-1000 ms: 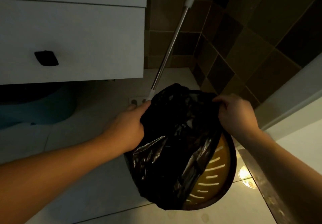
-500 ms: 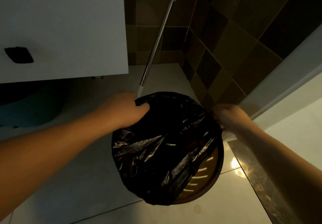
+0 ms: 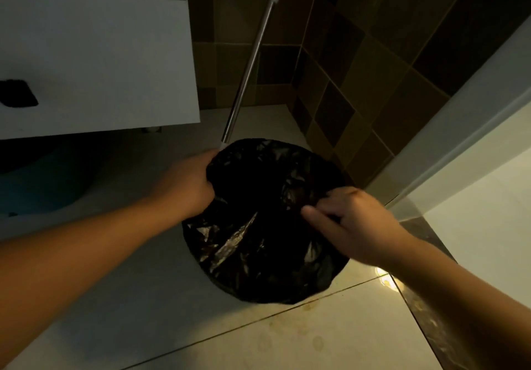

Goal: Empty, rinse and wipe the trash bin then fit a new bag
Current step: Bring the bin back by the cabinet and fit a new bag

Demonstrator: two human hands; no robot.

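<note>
A black plastic bag (image 3: 253, 243) is spread over the round trash bin on the floor and hides the bin completely. My left hand (image 3: 189, 182) grips the bag's edge at the bin's far left side. Over the bin's right part, my right hand (image 3: 353, 223) pinches a fold of the bag with curled fingers.
A metal mop handle (image 3: 250, 64) leans against the tiled wall just behind the bin. A white cabinet (image 3: 94, 62) hangs at the upper left, with a blue basin (image 3: 43, 185) under it. A door frame (image 3: 465, 128) and a dark threshold strip (image 3: 425, 306) run along the right.
The bag came down over the whole bin, and the yellow slotted inside no longer shows. My right hand moved from the far right rim inward onto the bag.
</note>
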